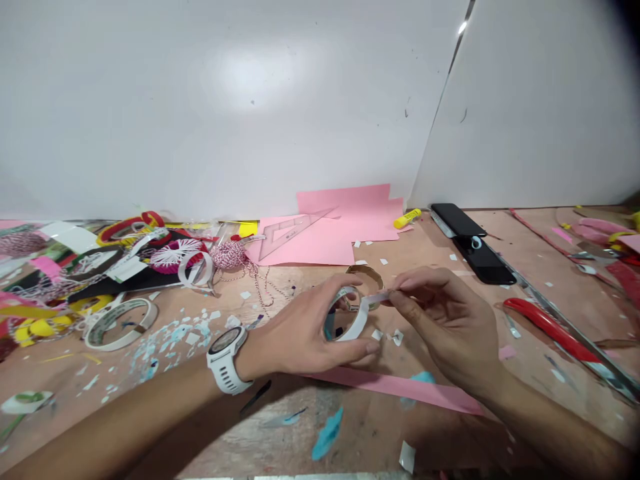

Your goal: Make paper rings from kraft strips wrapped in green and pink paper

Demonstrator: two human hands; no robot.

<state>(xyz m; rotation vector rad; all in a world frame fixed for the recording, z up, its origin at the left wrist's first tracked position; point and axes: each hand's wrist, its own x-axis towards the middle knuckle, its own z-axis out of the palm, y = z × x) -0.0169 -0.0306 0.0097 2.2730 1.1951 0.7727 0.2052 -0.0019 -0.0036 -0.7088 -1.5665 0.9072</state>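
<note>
My left hand (310,327), with a white watch on the wrist, grips a roll of white tape (356,325) upright between thumb and fingers. A short strip of tape (376,298) comes off the roll toward the right. Its free end is pinched between the thumb and index finger of my right hand (440,320). Just behind the roll lies a brown ring (369,273). Under and in front of both hands runs a long pink paper strip (400,387) on the worktable (280,433).
Pink paper sheets (320,247) bear a clear set square (287,233); a yellow tube (407,219) lies beside them. Two phones (485,260) and a red-handled tool (547,328) are at right. Twine (230,255), another tape roll (120,325) and craft pieces crowd the left. White panels stand behind.
</note>
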